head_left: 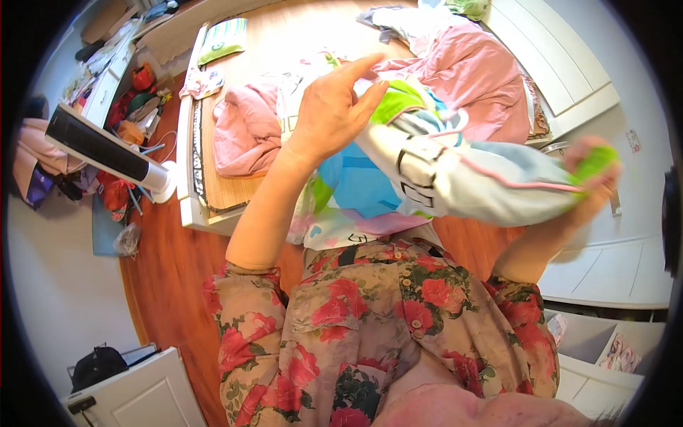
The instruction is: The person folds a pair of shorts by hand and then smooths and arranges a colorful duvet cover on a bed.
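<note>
A jacket (484, 178) in pale grey, white, blue and green, with pink piping and black outlined shapes, hangs stretched out in front of me. My right hand (601, 185), somewhat smeared by motion, is closed on the green cuff (592, 162) at the end of one sleeve. My left hand (331, 107) is raised over the jacket's other side, its fingers stretched out and thumb apart. Nothing shows in its grasp. Below the jacket, a white cloth with coloured hearts (341, 231) lies against my waist.
Before me is a bed (206, 206) with pink bedding (469, 78) and a green striped pillow (224, 39). A tall black-and-white tower fan (107, 149) leans in view at the left, near piled bags. White drawers (612, 274) stand at my right, a white door (142, 395) at lower left.
</note>
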Demonstrator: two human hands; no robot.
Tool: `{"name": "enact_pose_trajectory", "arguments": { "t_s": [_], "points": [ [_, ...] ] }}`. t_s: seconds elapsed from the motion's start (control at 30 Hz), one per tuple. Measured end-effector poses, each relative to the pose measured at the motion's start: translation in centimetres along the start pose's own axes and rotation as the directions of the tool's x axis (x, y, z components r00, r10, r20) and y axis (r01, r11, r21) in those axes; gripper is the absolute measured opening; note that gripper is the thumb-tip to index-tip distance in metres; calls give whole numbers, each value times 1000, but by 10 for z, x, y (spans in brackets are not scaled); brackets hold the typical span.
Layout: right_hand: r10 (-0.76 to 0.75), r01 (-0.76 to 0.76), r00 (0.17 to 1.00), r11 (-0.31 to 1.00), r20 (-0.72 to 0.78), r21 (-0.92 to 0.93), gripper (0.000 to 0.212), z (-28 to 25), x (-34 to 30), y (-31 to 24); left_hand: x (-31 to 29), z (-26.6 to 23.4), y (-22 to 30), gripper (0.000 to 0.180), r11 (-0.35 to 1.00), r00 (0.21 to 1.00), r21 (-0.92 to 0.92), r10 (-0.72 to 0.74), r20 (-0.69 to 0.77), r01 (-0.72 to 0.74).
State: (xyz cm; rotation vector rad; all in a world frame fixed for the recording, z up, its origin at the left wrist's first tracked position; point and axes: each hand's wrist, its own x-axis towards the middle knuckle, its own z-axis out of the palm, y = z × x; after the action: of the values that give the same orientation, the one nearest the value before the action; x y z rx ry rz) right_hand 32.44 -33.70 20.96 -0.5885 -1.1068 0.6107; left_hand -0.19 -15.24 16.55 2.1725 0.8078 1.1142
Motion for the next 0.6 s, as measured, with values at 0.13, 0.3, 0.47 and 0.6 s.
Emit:
{"name": "enact_pose_trajectory", "arguments": {
  "t_s": [0.13,0.3,0.47,0.6],
  "points": [
    [118,-6,987,710,111,-704,7,69,-27,75,-29,32,-21,76,978,965,-197,113,237,-66],
    [111,168,931,717,349,-677,14,100,-37,116,-63,90,3,67,908,862,-385,58,503,164],
    [321,128,750,787,578,-603,31,100,-74,169,-133,88,-48,31,858,855,-421,-40,516,294],
    [687,-93,610,558,395,-825,69,35,-75,242,-183,8,-48,36,618,710,-352,-588,387,703]
  ]
}}
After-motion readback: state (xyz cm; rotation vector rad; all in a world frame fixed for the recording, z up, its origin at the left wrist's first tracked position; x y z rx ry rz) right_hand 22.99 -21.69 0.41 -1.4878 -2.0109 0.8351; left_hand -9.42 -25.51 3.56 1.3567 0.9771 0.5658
